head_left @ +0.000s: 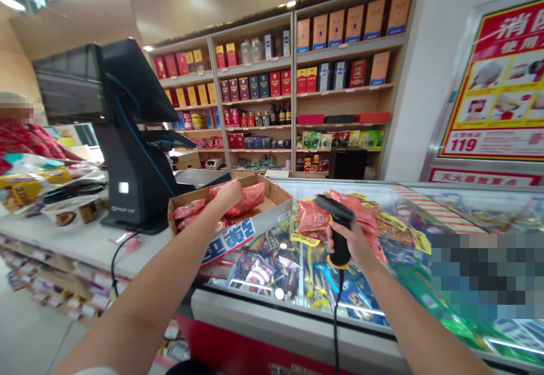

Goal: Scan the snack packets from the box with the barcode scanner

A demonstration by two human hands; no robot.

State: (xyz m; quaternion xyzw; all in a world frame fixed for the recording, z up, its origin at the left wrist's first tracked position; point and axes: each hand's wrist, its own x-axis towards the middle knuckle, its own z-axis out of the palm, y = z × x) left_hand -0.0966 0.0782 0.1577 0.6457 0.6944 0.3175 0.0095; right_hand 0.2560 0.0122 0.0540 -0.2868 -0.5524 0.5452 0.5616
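My left hand (pixel 229 195) reaches into an open cardboard box (pixel 278 208) and closes on a red plastic packet (pixel 250 198); its fingertips are mostly hidden. More red packets (pixel 189 209) lie in the left part of the box, and bare cardboard shows at its right end. A black and yellow barcode scanner (pixel 340 242) is in my right hand (pixel 357 244), held upright by its handle with the cable hanging down. Just behind the scanner, several red packets (pixel 312 216) rest on the glass top, some of them partly covered by it.
A dark checkout terminal (pixel 136 137) stands left of the box on the white counter (pixel 80 250). Under the glass of the display case (pixel 293 301) lie many bagged snacks. A person in red (pixel 29 140) is at far left. Shelves (pixel 255 100) of boxed goods line the back wall.
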